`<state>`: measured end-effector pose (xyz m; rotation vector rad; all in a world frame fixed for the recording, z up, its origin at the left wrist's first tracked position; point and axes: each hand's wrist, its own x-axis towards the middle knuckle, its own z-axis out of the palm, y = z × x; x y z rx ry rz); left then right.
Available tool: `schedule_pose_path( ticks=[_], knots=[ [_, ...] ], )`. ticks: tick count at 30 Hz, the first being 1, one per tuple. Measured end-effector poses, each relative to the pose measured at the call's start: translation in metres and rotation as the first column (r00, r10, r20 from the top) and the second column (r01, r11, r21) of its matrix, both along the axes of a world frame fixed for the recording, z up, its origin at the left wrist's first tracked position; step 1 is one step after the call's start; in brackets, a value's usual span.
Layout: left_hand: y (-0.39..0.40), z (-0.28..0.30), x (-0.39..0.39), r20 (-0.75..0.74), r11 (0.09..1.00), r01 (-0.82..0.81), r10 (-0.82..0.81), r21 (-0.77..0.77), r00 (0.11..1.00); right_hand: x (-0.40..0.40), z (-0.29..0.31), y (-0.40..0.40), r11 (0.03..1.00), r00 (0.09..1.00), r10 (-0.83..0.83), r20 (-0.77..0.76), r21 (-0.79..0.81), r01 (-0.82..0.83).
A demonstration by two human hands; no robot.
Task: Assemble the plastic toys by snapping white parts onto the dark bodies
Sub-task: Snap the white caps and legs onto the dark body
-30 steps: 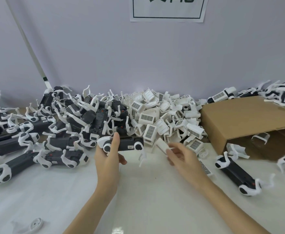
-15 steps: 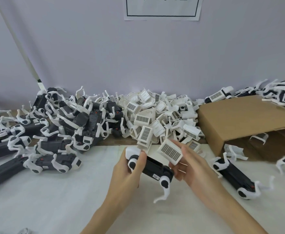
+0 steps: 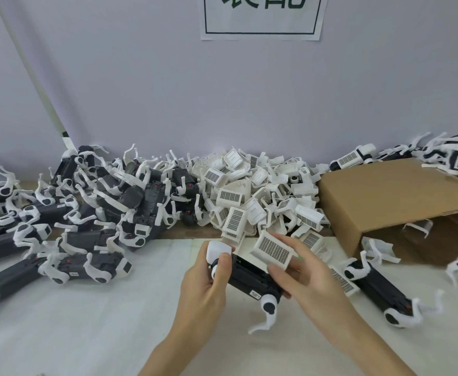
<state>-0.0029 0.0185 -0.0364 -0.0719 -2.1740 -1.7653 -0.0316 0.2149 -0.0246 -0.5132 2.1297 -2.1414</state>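
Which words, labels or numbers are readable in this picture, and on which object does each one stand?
"装配", cut off at the top: on the white paper sign on the wall, inside a dark green frame.
Small white label on the dark toy body held in both hands: too small to read.
Dotted grids on the white parts: a pattern, not text.

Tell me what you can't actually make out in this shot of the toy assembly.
Head view only:
- Whether the white part has snapped onto the dark body: right hand covers the joint.
- Body's near end: left hand wraps it.
- Wall sign: top cut off by the frame edge.
- Box interior: shadowed, cut off at right.
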Motion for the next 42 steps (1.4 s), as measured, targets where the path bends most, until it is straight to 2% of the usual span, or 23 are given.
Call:
schedule_pose_path(
  ticks=[5,8,10,12,15,17,19,23,26,28,30,32,34,42],
  knots=[
    [0.001,0.002,0.001,0.002,1.0,-0.01,0.01,-0.026,1.0,-0.004,-0.004,-0.001,0.989,0.991,-0.132,-0.004,-0.064,0.132],
    [0.001,0.005,0.002,0.01,0.998,-0.046,0.046,-0.036,0.999,-0.004,-0.004,-0.004,0.977,0.981,-0.079,0.178,-0.18,0.112],
    [0.001,0.006,0.003,0.016,0.998,-0.054,0.054,-0.042,0.998,-0.003,-0.006,-0.006,0.983,0.979,-0.04,0.201,-0.168,0.074],
    [0.001,0.007,0.004,0.013,0.997,-0.056,0.057,-0.045,0.998,0.0,-0.006,-0.006,0.994,0.99,-0.028,0.141,-0.103,0.043],
    [0.001,0.009,0.003,0.007,0.996,-0.072,0.073,-0.048,0.997,0.008,-0.002,-0.006,0.985,0.99,-0.021,-0.139,0.168,0.044],
    [0.0,0.008,0.003,0.01,0.997,-0.051,0.051,-0.052,0.999,0.011,-0.002,-0.01,0.958,0.961,-0.026,-0.275,0.269,0.103],
    [0.0,0.008,0.004,0.009,0.998,-0.037,0.037,-0.051,0.999,0.015,-0.003,-0.014,0.937,0.917,-0.034,-0.397,0.308,0.168],
    [-0.001,0.006,0.003,0.019,0.997,-0.044,0.045,-0.056,0.999,0.017,-0.005,-0.014,0.894,0.851,0.011,-0.525,0.387,0.227],
    [-0.001,0.008,0.003,0.063,1.0,-0.018,0.02,-0.017,0.998,0.019,-0.007,-0.015,0.784,0.756,0.086,-0.648,0.513,0.351],
    [-0.001,0.008,0.001,0.046,0.999,0.035,-0.035,-0.012,0.998,0.019,-0.009,-0.018,0.723,0.679,0.07,-0.73,0.507,0.47],
    [-0.005,0.01,0.002,-0.024,0.989,0.103,-0.107,-0.105,0.994,0.018,-0.008,-0.019,0.72,0.63,0.017,-0.776,0.447,0.531],
    [-0.013,0.011,0.002,-0.118,0.923,0.121,-0.175,-0.365,0.978,0.015,-0.007,-0.014,0.736,0.619,-0.03,-0.785,0.402,0.545],
    [-0.017,0.007,0.0,-0.159,0.863,0.112,-0.216,-0.493,0.963,0.012,-0.006,-0.008,0.739,0.627,-0.05,-0.778,0.394,0.547],
    [-0.006,0.002,0.0,-0.211,0.888,-0.028,-0.078,-0.458,0.974,0.017,-0.01,-0.016,0.773,0.675,-0.051,-0.736,0.399,0.493]
  ],
)
